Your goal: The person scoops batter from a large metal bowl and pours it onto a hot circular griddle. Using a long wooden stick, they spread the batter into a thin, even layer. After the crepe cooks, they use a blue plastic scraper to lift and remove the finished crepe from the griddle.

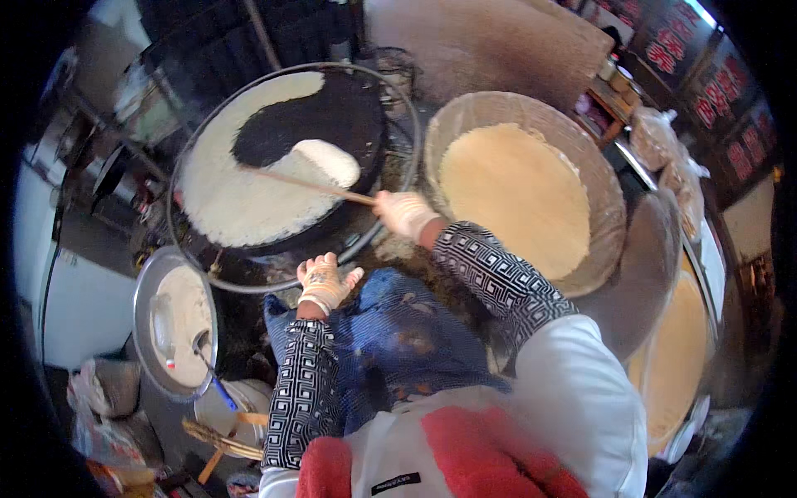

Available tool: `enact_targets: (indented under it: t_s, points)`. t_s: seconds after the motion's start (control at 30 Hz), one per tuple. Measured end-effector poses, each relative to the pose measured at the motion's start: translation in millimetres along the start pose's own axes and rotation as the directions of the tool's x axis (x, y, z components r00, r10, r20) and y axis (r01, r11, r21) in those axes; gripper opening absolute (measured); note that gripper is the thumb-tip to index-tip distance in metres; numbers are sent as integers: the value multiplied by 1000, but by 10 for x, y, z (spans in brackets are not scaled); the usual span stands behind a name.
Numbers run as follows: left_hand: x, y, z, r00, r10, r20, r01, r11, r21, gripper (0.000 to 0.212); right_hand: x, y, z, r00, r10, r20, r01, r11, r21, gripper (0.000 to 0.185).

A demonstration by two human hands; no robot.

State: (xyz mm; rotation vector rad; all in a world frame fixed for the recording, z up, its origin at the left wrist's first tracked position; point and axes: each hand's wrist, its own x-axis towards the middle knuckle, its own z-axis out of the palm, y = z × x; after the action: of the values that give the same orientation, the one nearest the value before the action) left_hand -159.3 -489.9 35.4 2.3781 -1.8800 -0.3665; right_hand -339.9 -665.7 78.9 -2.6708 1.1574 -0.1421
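My right hand (403, 213), in a pale glove, grips the end of a thin wooden stick (311, 185). The stick reaches over a large round black griddle (348, 112). Pale batter (236, 205) coats the griddle's left and near side in a curved band, and a thicker, whiter mound (327, 162) sits beside the stick. A metal ring (416, 131) runs around the griddle. My left hand (322, 286), also gloved, is at the ring's near side with its fingers apart and nothing visible in it; whether it rests on the ring I cannot tell.
Right of the griddle, a wide round basket (598, 205) holds stacked thin tan pancakes (514, 193). More pancakes (669, 361) lie at far right. At left, a metal basin (144, 330) contains batter, a clear bottle and a blue-handled ladle (221, 392). Plastic bags (660, 143) hang over the right side.
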Motion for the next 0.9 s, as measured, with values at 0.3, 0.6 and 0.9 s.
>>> enact_targets:
  t_s: [0.3,0.6,0.9]
  points:
    - [-204,-281,-97,998,32,-53,-32,999,15,69,53,147,181,996,-27,89,33,997,-65,31]
    - [-296,-667,-54,989,-13,-148,12,1000,-4,60,93,67,14,983,173,59,-172,985,-31,33]
    - [-106,-3,-254,998,-58,-21,55,990,-129,58,116,298,372,993,-103,-66,103,995,3,23]
